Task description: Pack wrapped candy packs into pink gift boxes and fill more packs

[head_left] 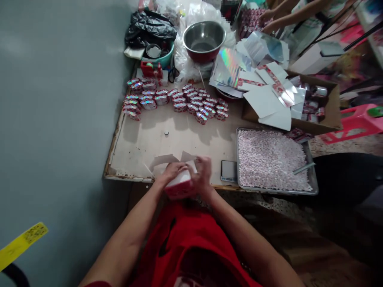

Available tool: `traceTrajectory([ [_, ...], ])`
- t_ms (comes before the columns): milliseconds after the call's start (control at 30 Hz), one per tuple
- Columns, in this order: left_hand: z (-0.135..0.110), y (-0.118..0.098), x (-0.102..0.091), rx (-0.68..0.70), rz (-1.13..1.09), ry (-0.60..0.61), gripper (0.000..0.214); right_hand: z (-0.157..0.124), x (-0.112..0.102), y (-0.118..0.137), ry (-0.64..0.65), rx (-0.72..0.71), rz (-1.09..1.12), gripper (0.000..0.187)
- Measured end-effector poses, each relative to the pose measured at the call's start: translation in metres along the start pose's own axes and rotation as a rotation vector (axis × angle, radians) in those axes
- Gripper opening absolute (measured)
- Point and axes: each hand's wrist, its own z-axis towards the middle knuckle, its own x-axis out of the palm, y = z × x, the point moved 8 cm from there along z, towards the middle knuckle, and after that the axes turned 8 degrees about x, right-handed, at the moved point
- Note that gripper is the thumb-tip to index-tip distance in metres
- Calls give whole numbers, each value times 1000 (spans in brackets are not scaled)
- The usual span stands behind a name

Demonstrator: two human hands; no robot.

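A red and white carton [180, 187] with raised flaps is at the table's front edge, close to my body. My left hand [173, 170] is closed on its left side, fingers bent over the top rim. On the other side my right hand [202, 172] grips the carton, slightly smeared by motion. What lies inside the carton cannot be made out. Several small red and white packs with shiny tops [194, 101] stand grouped farther back on the table [140, 147]. A small round white piece [166, 132] lies between them and the carton.
A small scale [229, 170] sits right of my hands, beside a metal tray [238, 159] full of small pale pieces with a scoop [303, 168]. Behind are a cardboard box [332, 103], flat card sheets [266, 99], a steel bowl [204, 50] and a tape dispenser [147, 69]. Another person's hands [267, 22] work at upper right.
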Motion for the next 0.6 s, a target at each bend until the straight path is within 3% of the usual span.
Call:
traceTrajectory([
  [67, 4, 11, 23, -60, -52, 229, 30, -25, -16, -73, -144, 326, 70, 67],
  [100, 6, 13, 31, -81, -55, 309, 31, -32, -12, -98, -125, 418, 125, 75],
  [167, 5, 11, 39, -83, -41, 433, 31, -32, 12, -122, 12, 466, 248, 74],
  [267, -2, 1, 29, -15, 89, 462, 30, -22, 45, -116, 188, 400, 383, 61],
  [400, -25, -10, 13, 7, 222, 458, 30, -19, 62, -92, 274, 433, 474, 52],
  [500, -45, -13, 6, -55, 223, 446, 31, -19, 63, -83, 313, 511, 480, 43],
  [600, -67, -3, -6, -206, 196, 365, 34, -15, 44, -84, 175, 542, 393, 45],
])
